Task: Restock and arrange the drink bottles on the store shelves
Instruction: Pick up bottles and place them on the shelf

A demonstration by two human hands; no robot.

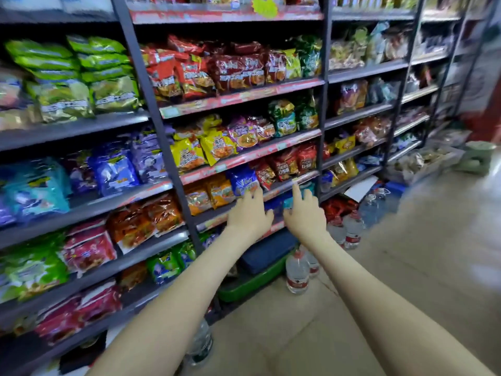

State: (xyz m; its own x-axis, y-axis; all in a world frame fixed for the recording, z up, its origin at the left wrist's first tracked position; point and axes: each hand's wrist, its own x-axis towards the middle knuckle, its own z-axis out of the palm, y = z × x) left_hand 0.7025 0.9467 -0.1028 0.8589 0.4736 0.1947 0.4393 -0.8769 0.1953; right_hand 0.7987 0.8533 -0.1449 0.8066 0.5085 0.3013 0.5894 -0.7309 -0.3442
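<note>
Both my arms reach forward toward a low shelf (pixel 273 194) of noodle packets. My left hand (pixel 249 215) is spread with straight fingers in front of a blue packet (pixel 242 181), holding nothing. My right hand (pixel 305 210) is beside it, index finger pointing up at the shelf edge, also holding nothing. Clear water bottles with red labels stand on the floor: one large bottle (pixel 296 272) below my right forearm, a pair (pixel 352 229) further right, and another bottle (pixel 200 343) under my left arm.
Grey metal shelving (pixel 151 104) packed with coloured snack and noodle bags fills the left and the back. A green crate (pixel 252 283) with a dark blue pack sits on the floor under the shelf. Boxes of goods (pixel 423 161) lie at the far right. Beige floor (pixel 406 267) stretches right.
</note>
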